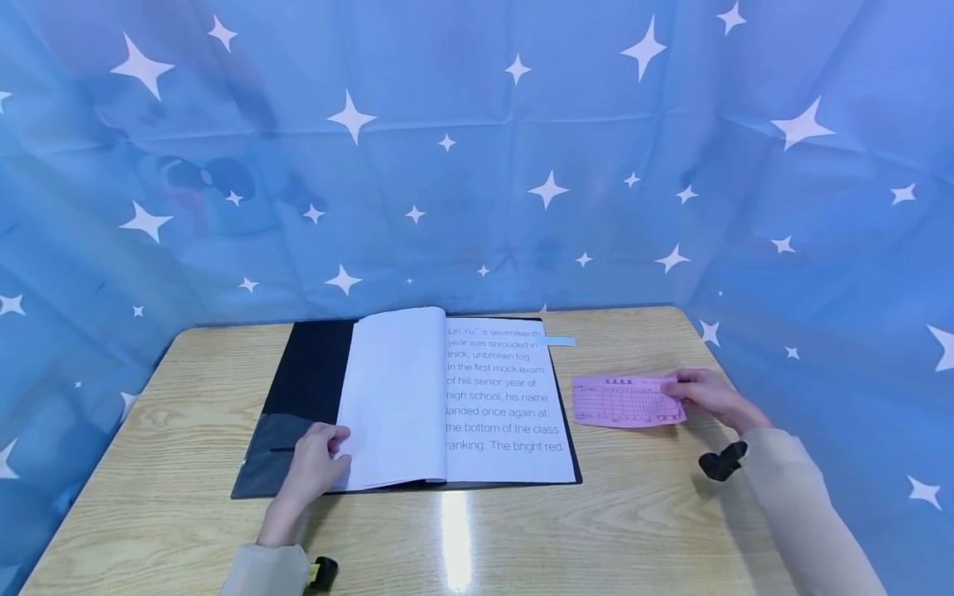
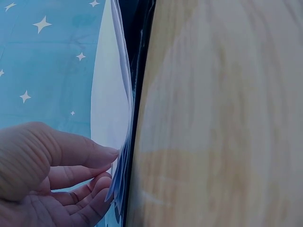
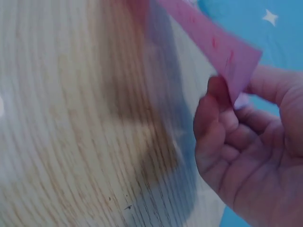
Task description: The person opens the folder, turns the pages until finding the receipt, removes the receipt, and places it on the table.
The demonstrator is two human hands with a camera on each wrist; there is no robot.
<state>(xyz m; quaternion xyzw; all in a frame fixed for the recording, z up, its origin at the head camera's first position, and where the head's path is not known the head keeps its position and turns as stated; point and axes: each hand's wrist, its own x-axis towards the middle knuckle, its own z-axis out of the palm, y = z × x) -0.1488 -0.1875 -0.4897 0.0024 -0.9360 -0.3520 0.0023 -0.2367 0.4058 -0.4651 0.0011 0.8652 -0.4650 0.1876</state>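
An open book [image 1: 503, 406] with a black cover lies on the table; its left page [image 1: 395, 397] is blank and its right page carries large print. My left hand [image 1: 316, 463] rests at the left page's lower outer edge. In the left wrist view, its bent fingers and thumb touch the sheets [image 2: 124, 175], whose corners fan out; whether they pinch a sheet is unclear. My right hand [image 1: 708, 393] pinches the right end of a pink printed slip [image 1: 622, 403] between thumb and fingers, right of the book. The slip's end [image 3: 232, 56] is bent in the right wrist view.
A light blue tab [image 1: 557, 341] sticks out from the right page's upper edge. The wooden table [image 1: 522, 538] ends against a blue curtain [image 1: 477, 165] with white stars at the back and both sides. A dark pocket [image 1: 264, 455] shows on the cover's left flap.
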